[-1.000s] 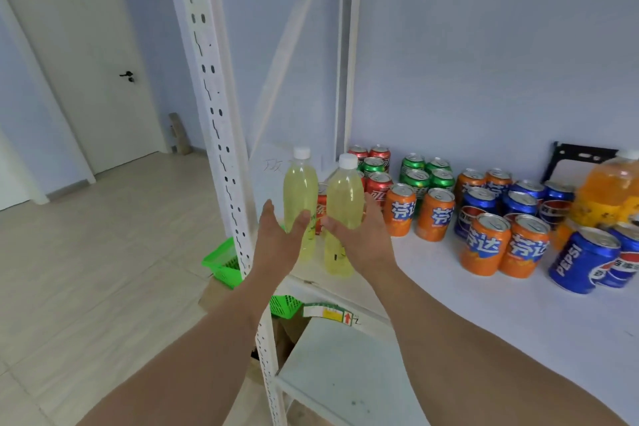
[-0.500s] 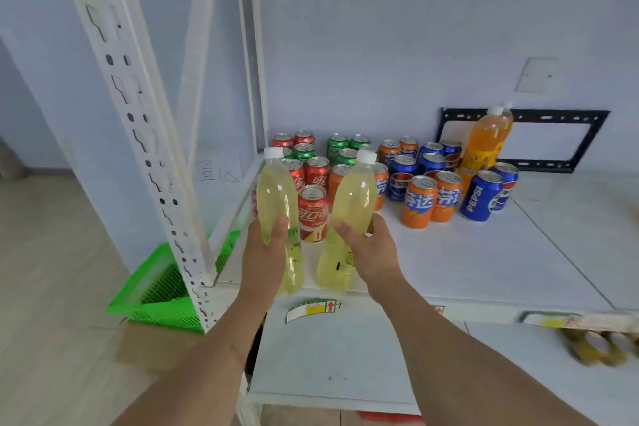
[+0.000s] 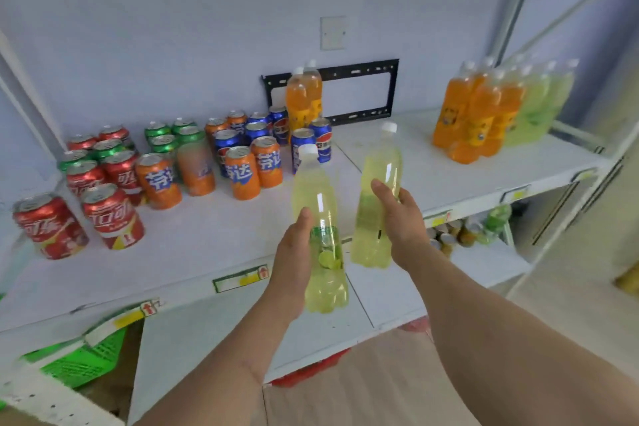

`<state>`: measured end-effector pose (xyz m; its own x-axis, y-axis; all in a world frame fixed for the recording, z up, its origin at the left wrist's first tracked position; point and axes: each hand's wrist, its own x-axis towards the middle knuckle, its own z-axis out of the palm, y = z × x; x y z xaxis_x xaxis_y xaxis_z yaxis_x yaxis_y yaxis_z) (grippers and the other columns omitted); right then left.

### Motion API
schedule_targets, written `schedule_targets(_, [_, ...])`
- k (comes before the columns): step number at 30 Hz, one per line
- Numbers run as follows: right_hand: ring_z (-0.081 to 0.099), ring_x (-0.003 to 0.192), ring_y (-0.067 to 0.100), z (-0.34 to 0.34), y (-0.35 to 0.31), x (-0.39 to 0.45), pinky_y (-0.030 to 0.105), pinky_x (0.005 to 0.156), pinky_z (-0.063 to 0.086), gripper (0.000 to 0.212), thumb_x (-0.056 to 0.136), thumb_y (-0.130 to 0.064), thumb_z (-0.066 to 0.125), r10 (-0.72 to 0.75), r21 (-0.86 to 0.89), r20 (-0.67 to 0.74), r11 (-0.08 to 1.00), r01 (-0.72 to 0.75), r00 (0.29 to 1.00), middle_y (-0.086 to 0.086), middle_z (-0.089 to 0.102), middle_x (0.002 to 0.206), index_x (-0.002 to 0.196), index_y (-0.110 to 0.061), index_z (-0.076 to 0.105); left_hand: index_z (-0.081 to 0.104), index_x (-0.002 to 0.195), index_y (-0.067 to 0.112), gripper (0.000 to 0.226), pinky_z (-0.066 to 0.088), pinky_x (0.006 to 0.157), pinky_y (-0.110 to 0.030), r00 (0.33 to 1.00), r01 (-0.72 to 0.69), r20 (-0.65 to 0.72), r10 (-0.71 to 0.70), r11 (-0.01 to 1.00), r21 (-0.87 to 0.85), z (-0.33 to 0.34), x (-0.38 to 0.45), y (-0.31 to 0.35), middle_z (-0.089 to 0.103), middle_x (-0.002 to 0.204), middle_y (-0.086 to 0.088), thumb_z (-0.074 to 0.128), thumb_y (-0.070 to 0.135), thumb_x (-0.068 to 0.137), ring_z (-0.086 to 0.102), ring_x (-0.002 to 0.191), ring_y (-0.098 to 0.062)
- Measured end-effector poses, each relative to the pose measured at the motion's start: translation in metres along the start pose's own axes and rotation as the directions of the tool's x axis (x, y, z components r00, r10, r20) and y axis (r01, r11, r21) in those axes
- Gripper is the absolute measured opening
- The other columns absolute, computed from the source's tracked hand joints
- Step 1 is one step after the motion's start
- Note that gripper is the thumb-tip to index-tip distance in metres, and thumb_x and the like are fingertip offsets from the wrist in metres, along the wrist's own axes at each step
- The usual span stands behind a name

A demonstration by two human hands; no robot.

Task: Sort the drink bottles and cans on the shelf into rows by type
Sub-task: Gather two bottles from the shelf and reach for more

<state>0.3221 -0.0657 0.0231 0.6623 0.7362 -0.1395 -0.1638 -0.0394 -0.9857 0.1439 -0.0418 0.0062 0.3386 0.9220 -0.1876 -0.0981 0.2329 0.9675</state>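
left hand (image 3: 294, 270) and right hand (image 3: 397, 218) each clenched mid-body on a full yellow bottle (image 3: 320, 218); judged heavy, smooth, slightly squashy.

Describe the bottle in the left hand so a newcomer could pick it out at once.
Start at the white shelf and look in front of its front edge, where two hands each hold a pale yellow-green bottle. The left hand grips the nearer bottle. Unlike the right hand's bottle, it shows a green lime label.
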Motion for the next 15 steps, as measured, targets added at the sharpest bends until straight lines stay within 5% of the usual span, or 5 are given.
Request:
schedule_targets(2, [0.059, 0.089, 0.013, -0.048, -0.007, 0.018, 0.029, 0.058, 0.041, 0.067, 0.073, -0.068, 0.064, 0.008, -0.01, -0.024, 1.0, -0.008, 1.0, -0.008, 0.062, 0.104, 0.124, -0.026, 0.054, 0.071, 0.088, 0.052, 0.037, 0.051, 0.076, -0.033, 0.999, 0.017, 0.047, -0.017, 1.0, -0.004, 0.052, 0.004, -0.005, 0.072, 0.103, 0.019, 0.048, 0.08, 0.078, 0.067, 0.099, -0.007])
schedule_targets(7, [0.053, 0.081, 0.008, -0.155, -0.028, 0.059, 0.029, 0.055, 0.035, 0.052, 0.072, -0.073, 0.061, 0.028, -0.059, -0.058, 0.998, -0.032, 0.998, -0.013, 0.057, 0.092, 0.104, -0.034, 0.05, 0.06, 0.129, 0.04, 0.081, 0.041, 0.107, -0.052, 0.987, 0.109, 0.114, -0.11, 0.994, 0.013, 0.168, 0.012, -0.018, 0.062, 0.134, 0.003, 0.049, 0.087, 0.064, 0.057, 0.124, -0.023])
schedule_targets(11, [0.059, 0.075, 0.007, -0.224, -0.044, 0.092, 0.024, 0.052, 0.041, 0.052, 0.062, -0.073, 0.071, -0.024, -0.119, -0.07, 0.993, 0.016, 0.997, -0.011, 0.063, 0.086, 0.087, -0.031, 0.055, 0.065, 0.121, 0.041, 0.073, 0.051, 0.096, -0.05, 0.983, 0.106, 0.152, -0.107, 0.994, 0.012, 0.244, 0.021, -0.026, 0.07, 0.122, 0.003, 0.052, 0.086, 0.065, 0.066, 0.111, -0.023])
schedule_targets(13, [0.062, 0.081, 0.012, -0.252, -0.051, 0.11, 0.027, 0.056, 0.045, 0.06, 0.056, -0.072, 0.075, -0.027, -0.128, -0.066, 0.992, 0.018, 0.997, -0.007, 0.065, 0.091, 0.094, -0.03, 0.057, 0.066, 0.119, 0.043, 0.069, 0.056, 0.088, -0.047, 0.977, 0.093, 0.194, -0.093, 0.996, 0.013, 0.277, 0.028, -0.027, 0.072, 0.118, 0.003, 0.051, 0.086, 0.068, 0.07, 0.106, -0.023])
schedule_targets(15, [0.065, 0.091, 0.02, -0.277, -0.056, 0.132, 0.037, 0.069, 0.053, 0.078, 0.05, -0.071, 0.079, -0.023, -0.124, -0.062, 0.992, 0.015, 0.998, 0.0, 0.068, 0.1, 0.108, -0.024, 0.058, 0.063, 0.122, 0.046, 0.075, 0.051, 0.096, -0.05, 0.971, 0.082, 0.223, -0.088, 0.996, 0.034, 0.308, 0.039, -0.029, 0.068, 0.126, 0.003, 0.051, 0.091, 0.064, 0.065, 0.115, -0.024])
